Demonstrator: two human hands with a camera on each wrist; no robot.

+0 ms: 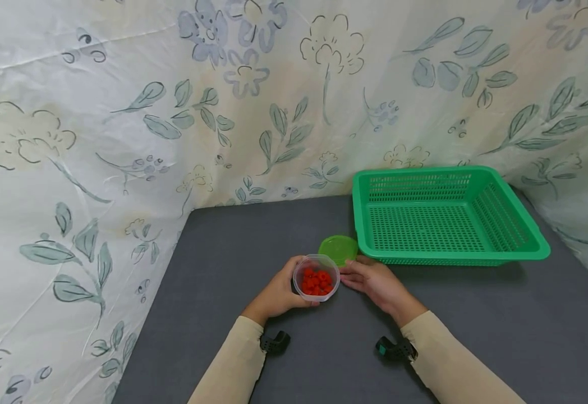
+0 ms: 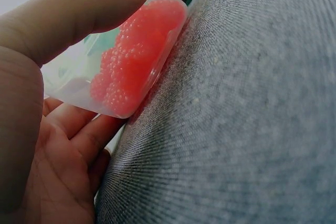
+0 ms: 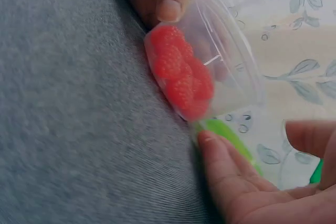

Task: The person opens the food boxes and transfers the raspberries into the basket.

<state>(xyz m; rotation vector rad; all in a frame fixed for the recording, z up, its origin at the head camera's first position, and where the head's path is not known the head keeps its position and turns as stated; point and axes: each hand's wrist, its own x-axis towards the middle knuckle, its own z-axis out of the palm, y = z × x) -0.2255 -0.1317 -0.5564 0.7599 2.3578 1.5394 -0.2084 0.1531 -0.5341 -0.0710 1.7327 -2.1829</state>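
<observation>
A clear plastic tub (image 1: pixel 316 296) stands on the dark cloth with several red raspberries (image 1: pixel 317 280) inside, its top uncovered. My left hand (image 1: pixel 276 292) grips the tub from the left, thumb in front and fingers behind. Through the wall the berries (image 2: pixel 139 51) show close up in the left wrist view. At the tub's right side is my right hand (image 1: pixel 375 283), fingers extended and thumb held apart; whether the fingertips touch the tub (image 3: pixel 231 51) I cannot tell. Behind these fingers lies a round green lid (image 1: pixel 338 248), partly covered by the hand in the right wrist view.
A green perforated basket (image 1: pixel 375 257) stands at the back right, its near left corner close to the lid. A floral curtain (image 1: pixel 274 101) hangs behind and to the left of the grey table covering (image 1: pixel 213 269).
</observation>
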